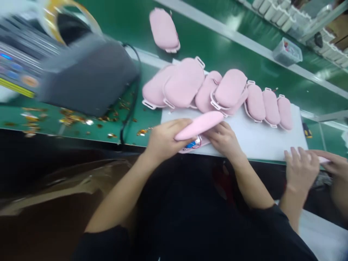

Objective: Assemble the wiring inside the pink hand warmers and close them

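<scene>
My left hand (167, 139) grips one end of a pink oval padded shell (199, 125), thumb on top and fingers beneath. At its other end my right hand (224, 139) has its fingers curled round the underside, partly hidden by the shell. Below the raised shell lies another pink half, with a blue part (192, 144) and thin wires showing in the gap. I cannot tell whether the two halves are joined. Just beyond my hands, several pink oval cases (185, 83) with pale strap loops lie in an overlapping pile.
A grey machine (89, 72) with a yellow tape roll (51, 21) and a black cable stands left, gold scraps around it. More pink cases (270, 108) line the white sheet (244, 139). One pink case (164, 30) lies farther back. A co-worker's hands (301, 166) are at right.
</scene>
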### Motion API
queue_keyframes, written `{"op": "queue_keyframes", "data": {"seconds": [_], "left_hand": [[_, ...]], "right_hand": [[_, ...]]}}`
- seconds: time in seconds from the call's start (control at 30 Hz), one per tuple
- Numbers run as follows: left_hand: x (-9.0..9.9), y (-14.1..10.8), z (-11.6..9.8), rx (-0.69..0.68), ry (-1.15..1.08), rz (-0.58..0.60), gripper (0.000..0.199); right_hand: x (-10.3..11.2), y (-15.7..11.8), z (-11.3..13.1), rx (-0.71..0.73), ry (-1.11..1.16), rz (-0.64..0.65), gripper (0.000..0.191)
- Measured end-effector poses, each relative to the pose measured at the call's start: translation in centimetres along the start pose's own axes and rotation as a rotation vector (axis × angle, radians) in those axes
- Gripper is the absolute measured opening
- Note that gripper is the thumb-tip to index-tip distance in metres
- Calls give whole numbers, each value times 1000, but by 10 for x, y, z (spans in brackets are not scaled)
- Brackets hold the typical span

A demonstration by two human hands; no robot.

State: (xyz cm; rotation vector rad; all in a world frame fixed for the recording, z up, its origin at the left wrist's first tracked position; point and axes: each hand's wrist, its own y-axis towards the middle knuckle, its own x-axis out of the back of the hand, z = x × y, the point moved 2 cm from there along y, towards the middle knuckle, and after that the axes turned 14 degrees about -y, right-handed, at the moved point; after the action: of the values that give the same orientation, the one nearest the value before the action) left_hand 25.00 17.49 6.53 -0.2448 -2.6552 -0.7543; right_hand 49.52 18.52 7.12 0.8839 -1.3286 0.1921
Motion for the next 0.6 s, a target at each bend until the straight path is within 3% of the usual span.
{"op": "queue_keyframes", "data": {"seconds": [0.17,0.3,0.47,0.6], "left_hand": [[-13,-13,20,-29,-1,31,43],[-10,-17,28,-17,2,12,44],[0,-9,19,-47,25,-44,45],[2,-5,10,-39,39,-40,46]], "right_hand": [[-15,-24,-6,-151,177,13,18],[-9,-14,-4,-321,341,54,20],[1,12,5,-311,407,135,16],[6,16,-3,-265,402,192,15]]}}
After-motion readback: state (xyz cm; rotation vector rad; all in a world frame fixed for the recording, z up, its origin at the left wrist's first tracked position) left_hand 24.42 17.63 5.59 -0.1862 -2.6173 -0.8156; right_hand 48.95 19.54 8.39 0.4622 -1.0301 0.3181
